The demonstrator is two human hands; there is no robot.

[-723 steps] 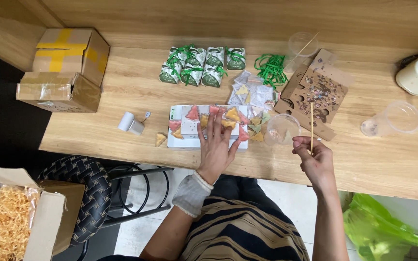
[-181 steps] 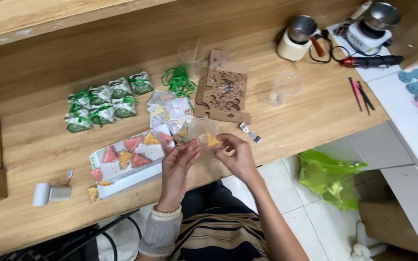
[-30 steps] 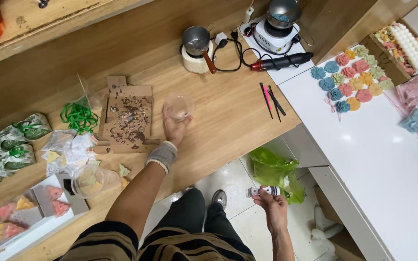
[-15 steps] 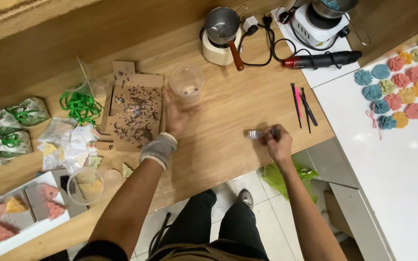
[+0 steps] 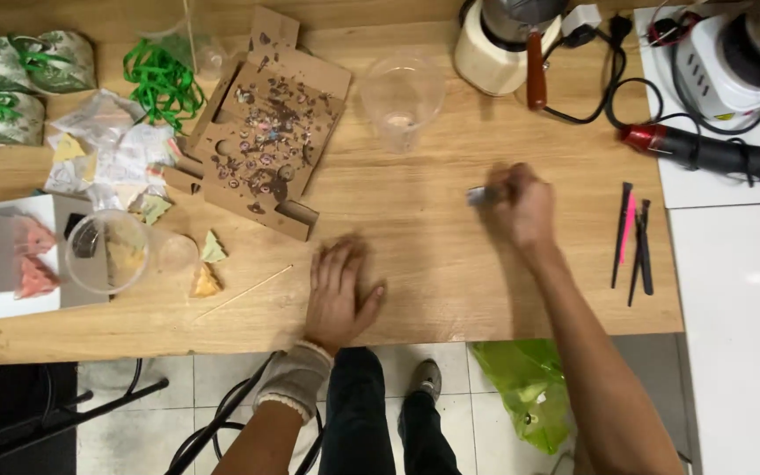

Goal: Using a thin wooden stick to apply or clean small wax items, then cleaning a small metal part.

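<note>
- I see my left hand [image 5: 338, 290] has let go of the clear plastic cup [image 5: 400, 98] and lies flat and empty on the wooden table [image 5: 433, 255], nearer me than the cup.
- My right hand [image 5: 521, 204] has shifted closer to the cup, closed on a small silvery object [image 5: 483, 195], right of it.

A wooden table [image 5: 433, 255] carries a stained cardboard piece [image 5: 266, 145] upper left, a clear cup [image 5: 402, 101] top centre, and tweezers [image 5: 633, 246] at right.
</note>
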